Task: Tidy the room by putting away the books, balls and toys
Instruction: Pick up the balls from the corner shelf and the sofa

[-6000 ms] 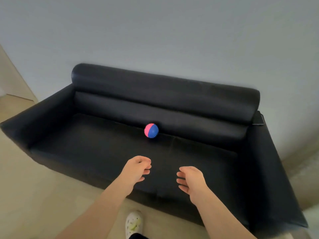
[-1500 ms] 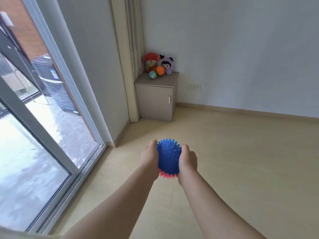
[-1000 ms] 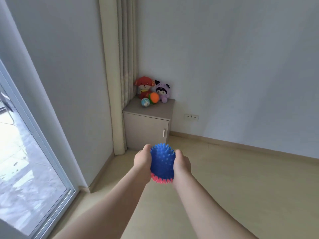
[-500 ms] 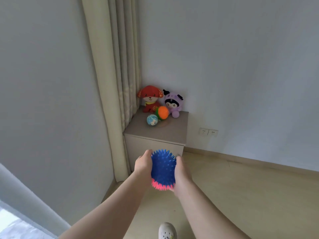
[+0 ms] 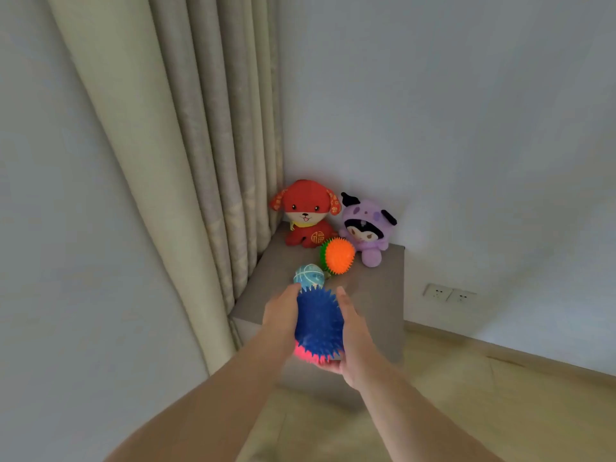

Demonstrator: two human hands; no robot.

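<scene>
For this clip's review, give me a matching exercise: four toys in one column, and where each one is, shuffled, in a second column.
Things
1. blue spiky ball
2. orange spiky ball
3. red plush dog
4. purple plush

Places
A. at the back of the cabinet top, next to the curtain
B. held between the left hand and the right hand
C. at the back of the cabinet top, on the side away from the curtain
D. on the cabinet top, just in front of the two plush toys

Pairs: 1-B, 2-D, 3-A, 4-C

Left grip (image 5: 281, 315) and right grip (image 5: 355, 331) clasp spiky ball (image 5: 318, 323).
</scene>
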